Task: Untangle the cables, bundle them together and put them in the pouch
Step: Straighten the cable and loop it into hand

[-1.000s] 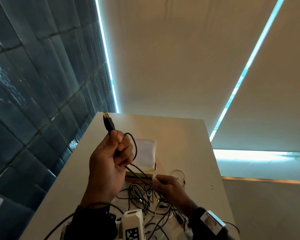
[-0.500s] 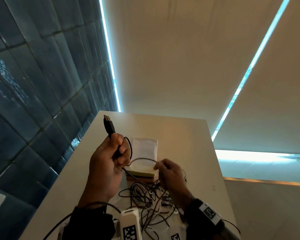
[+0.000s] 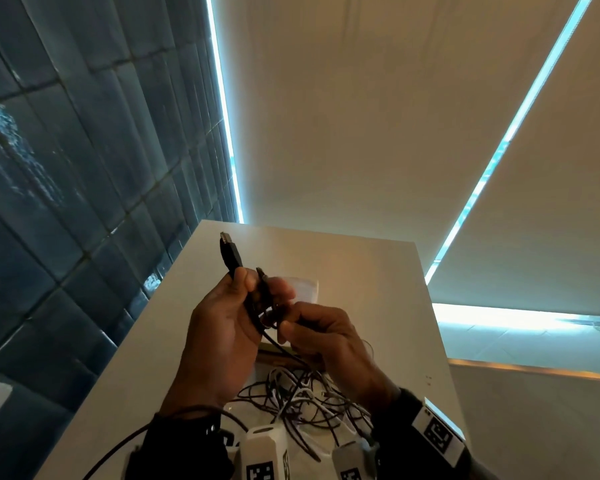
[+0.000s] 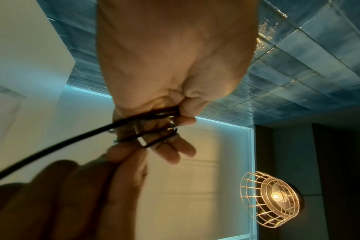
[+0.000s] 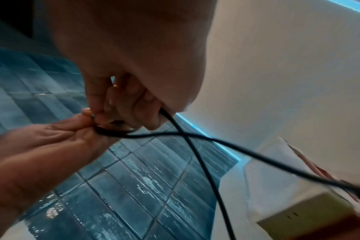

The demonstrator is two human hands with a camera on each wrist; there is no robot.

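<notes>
Your left hand (image 3: 222, 327) is raised above the table (image 3: 368, 271), fingers curled round a black cable (image 3: 253, 306), with its plug (image 3: 230, 252) sticking up past your thumb. In the left wrist view the cable lies in several loops across your curled fingers (image 4: 175, 151). Your right hand (image 3: 319, 332) sits just beside the left, thumb and fingertips pinching the same cable where it leaves the loops. From there the cable drops to a tangle (image 3: 302, 403) of black and white cables lying on the table below both hands. The white pouch (image 3: 305, 289) lies on the table beyond your hands, mostly hidden behind them. You cannot tell from here whether it is open.
</notes>
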